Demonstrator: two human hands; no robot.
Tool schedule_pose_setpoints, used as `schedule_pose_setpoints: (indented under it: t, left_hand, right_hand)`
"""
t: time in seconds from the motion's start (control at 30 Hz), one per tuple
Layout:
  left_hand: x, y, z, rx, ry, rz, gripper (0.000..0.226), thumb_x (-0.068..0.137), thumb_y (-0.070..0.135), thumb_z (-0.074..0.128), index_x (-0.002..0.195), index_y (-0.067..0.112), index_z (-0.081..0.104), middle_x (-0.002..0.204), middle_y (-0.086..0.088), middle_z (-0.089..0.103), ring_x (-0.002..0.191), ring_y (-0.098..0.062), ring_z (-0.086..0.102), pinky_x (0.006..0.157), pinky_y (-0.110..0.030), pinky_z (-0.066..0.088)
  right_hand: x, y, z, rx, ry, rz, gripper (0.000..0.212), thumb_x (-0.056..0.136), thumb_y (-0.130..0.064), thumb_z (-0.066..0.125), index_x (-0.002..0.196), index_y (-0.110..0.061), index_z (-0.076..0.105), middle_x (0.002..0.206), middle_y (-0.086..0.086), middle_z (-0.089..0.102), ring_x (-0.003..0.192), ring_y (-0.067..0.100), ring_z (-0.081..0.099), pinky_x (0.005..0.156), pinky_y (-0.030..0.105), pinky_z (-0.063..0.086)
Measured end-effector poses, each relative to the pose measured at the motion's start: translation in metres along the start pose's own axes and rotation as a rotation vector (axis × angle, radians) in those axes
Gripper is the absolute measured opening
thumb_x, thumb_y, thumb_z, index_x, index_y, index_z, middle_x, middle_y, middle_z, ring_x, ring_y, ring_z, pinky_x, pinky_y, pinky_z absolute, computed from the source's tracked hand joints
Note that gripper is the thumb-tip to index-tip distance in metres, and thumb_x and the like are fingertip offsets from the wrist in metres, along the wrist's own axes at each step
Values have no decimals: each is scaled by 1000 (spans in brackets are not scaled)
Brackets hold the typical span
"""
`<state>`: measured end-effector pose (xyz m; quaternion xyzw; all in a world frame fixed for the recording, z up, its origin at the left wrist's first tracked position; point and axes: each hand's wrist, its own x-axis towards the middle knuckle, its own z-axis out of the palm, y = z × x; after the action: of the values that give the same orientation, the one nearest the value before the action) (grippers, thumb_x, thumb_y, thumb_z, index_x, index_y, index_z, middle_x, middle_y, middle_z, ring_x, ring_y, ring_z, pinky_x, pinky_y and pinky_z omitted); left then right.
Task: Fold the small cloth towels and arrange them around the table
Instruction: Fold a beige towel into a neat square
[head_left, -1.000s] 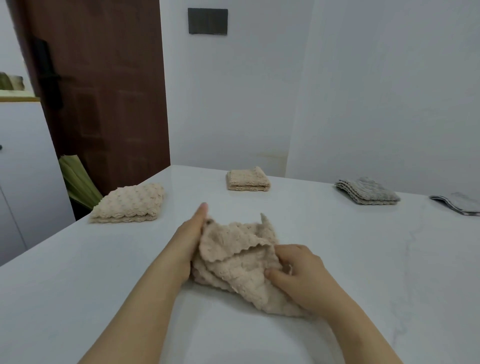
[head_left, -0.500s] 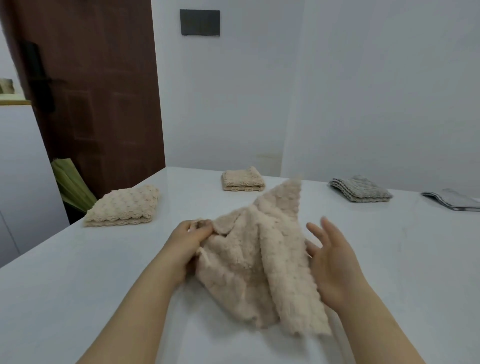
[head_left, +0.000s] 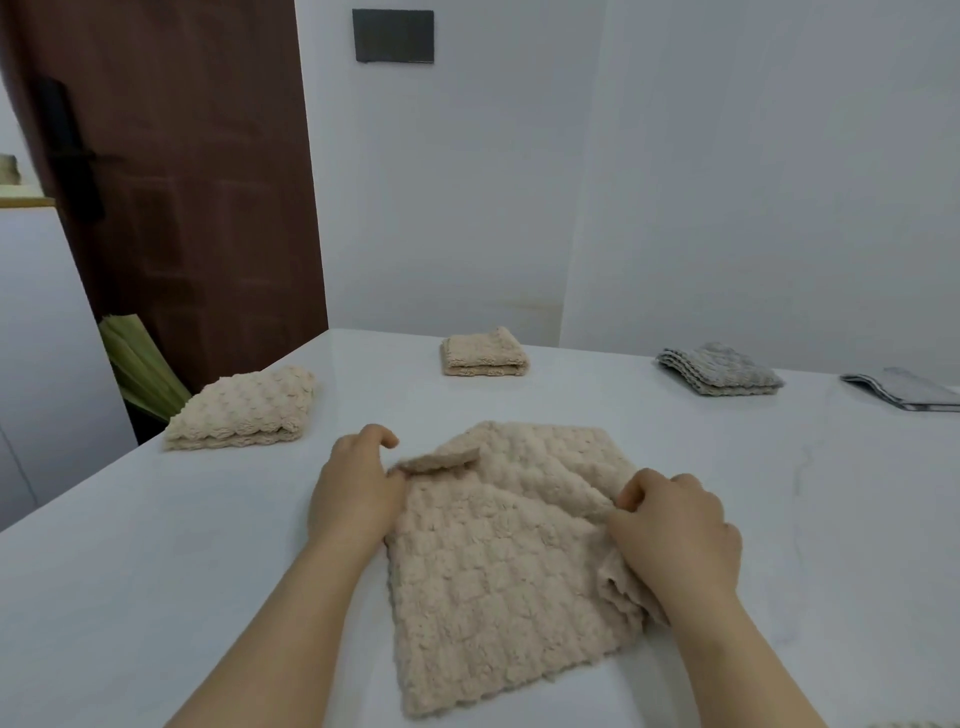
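The left hand (head_left: 353, 488) lies at the left edge of the open towel (head_left: 493, 561), fingers curled and thumb against a turned-over corner. Its back hides the fingertips, so I cannot tell whether it pinches the cloth. The right hand (head_left: 675, 525) is clamped on a raised ridge of cloth at the towel's right side, and the bunched edge under its wrist is partly hidden. Both forearms are cut off by the near edge of the view.

The open towel lies mostly flat on the near middle of the white table (head_left: 156, 571).

There are five towels in all: three beige and two grey. Besides the open one, four are folded. A bubbly towel (head_left: 241, 415) lies at the left, a far beige towel (head_left: 484, 353) in the far middle, and a grey towel (head_left: 719, 369) at the far right. A flat grey towel (head_left: 904, 392) is cut off by the right edge. A beige sliver (head_left: 904, 724) at the near right corner is too small to identify.

Behind the table are one brown door (head_left: 182, 182), one dark wall plate (head_left: 394, 35), and a green bundle (head_left: 140, 364) that is partly hidden by the table.
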<state>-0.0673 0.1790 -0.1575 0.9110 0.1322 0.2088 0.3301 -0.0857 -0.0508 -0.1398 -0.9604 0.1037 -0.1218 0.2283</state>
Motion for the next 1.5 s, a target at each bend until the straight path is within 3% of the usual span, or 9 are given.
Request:
schedule_pose_setpoints:
  t: [0.13,0.23,0.4,0.5,0.67,0.83,1.0,1.3,1.5]
  left_hand:
    - [-4,10,5,86,-34,310,18,84,9,54,84,27,55,133,3,41,125,-17,33,94,-27,32]
    - [-7,13,17,148,-238,354,20,90,20,51,99,30,65,147,4,30,136,-18,23,109,-30,25]
    - [3,3,16,240,-158,113,49,88,33,47,136,27,38,144,1,33,127,-26,36,101,-36,35]
    - [4,2,7,306,-74,-76,61,90,36,45,143,19,21,155,-3,8,136,-29,20,105,-41,28]
    - [-10,24,2,249,-247,233,44,91,39,44,135,32,39,148,4,29,136,-20,25,109,-35,25]
    - [-24,22,18,543,-652,238,69,85,70,28,145,44,5,158,2,-5,145,-26,-6,116,-44,0]
    - [0,2,14,474,-646,395,75,77,78,27,143,47,11,157,9,0,145,-16,-5,115,-40,-1]
    - [-52,0,-14,281,-406,646,76,65,75,17,125,42,50,130,23,43,123,0,34,106,-29,27]
    - [-86,-11,-45,356,-606,638,99,51,86,27,140,45,23,127,35,7,121,12,2,106,-18,1]
  right_hand:
    - [-7,-11,2,-127,56,-162,33,87,-34,43,120,-31,50,142,-4,31,130,22,24,105,37,18]
    - [-10,-17,11,-115,-116,-353,31,89,-32,38,114,-29,55,125,-7,53,118,18,41,99,35,30]
    - [-13,-19,10,142,-311,-429,20,89,-31,46,103,-30,61,96,-11,64,90,9,57,80,27,49]
    - [-13,-20,9,162,-266,-429,22,90,-33,46,105,-29,61,98,-12,64,91,8,57,79,26,47]
    - [-6,-14,7,105,-156,-348,26,92,-32,41,106,-27,61,103,-8,64,97,14,55,88,32,44]
    - [-7,-10,8,-50,-326,-294,31,92,-40,37,119,-31,53,121,-8,57,119,15,45,102,33,30]
    - [-9,-6,8,-86,-230,-352,35,93,-38,37,126,-29,48,132,-11,50,124,16,41,103,34,26]
    - [-30,2,11,-52,-250,-461,34,91,-42,42,123,-33,50,134,-17,46,127,13,34,104,33,24]
    - [-49,2,12,94,-167,-545,42,77,-55,40,108,-32,58,121,-18,50,121,10,36,99,27,25]
